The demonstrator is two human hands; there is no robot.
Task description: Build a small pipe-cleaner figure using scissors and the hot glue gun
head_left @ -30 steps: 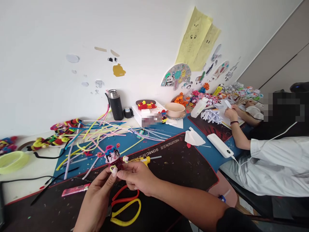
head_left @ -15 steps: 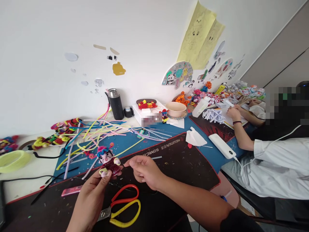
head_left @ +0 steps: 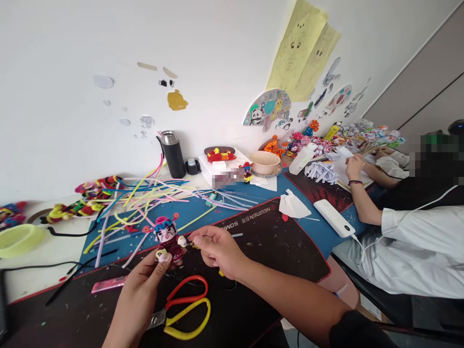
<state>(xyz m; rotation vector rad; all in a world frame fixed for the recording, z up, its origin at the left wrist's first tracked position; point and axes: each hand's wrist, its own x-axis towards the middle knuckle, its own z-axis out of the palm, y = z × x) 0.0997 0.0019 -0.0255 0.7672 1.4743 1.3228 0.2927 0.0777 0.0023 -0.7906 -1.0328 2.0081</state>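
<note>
In the lower middle of the frame, a small pipe-cleaner figurine [head_left: 172, 249] with a dark red body sits upright in the left hand [head_left: 143, 278], pinched between thumb and fingers. The right hand [head_left: 223, 251] is half curled beside the figurine's pale outstretched arm, thumb and forefinger close together; whether they grip anything small cannot be told. Yellow bits of a mostly hidden object peek out around the right hand.

Scissors [head_left: 176, 302] lie below the hands on the black mat [head_left: 275, 251], handles spread, their blades running behind the left wrist. A pink packet [head_left: 107, 285] is partly covered by the left hand. Loose pipe cleaners [head_left: 145, 193] tangle across the middle left, spreading right behind the figurine and crowding the space there. At far left are a pale yellow coil [head_left: 38, 237] and more figurines [head_left: 76, 212] on the table [head_left: 29, 285].

Upper middle, a black thermos [head_left: 173, 157] stands left of a white box [head_left: 206, 173] and a beige bowl [head_left: 264, 166]. To the right lie crumpled tissue [head_left: 293, 207], a white power bank [head_left: 334, 219] and paper slips [head_left: 321, 172], near a co-worker's hand [head_left: 355, 166].
</note>
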